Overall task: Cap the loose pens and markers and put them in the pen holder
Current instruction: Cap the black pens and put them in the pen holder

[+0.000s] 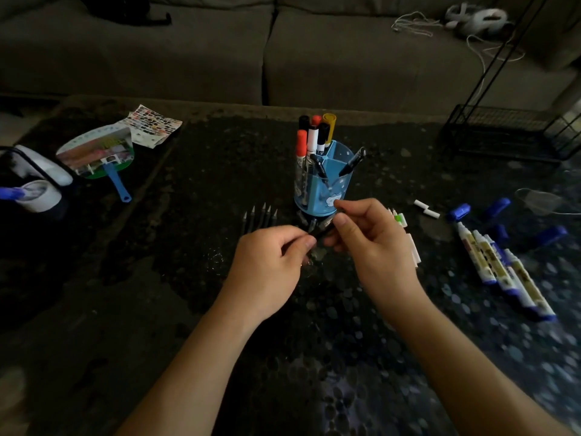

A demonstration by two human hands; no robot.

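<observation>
Left hand (267, 262): fingers curled, pinching the black pen (320, 230) at its left end.
Right hand (374, 240): thumb and fingers pinching its right end.
Pen's place: in the air, just on the near side of the blue pen holder (323, 190).
Markers (503, 272): lying uncapped on the right.

black pen (323, 229) pinched between left hand (270, 256) and right hand (374, 237): mostly under the fingers, dark on the dark table (176, 294), can't tell if the cap is on. pen holder (317, 184): base hidden behind the right hand's fingers. uncapped black pens (259, 215): lower ends behind the left hand. white markers (408, 240): largely behind the right hand, count unclear. blue markers (503, 272) near the table's right edge: blurred, labels unreadable. blue-tipped item (9, 193) at the left edge: cut off by the frame.
</observation>
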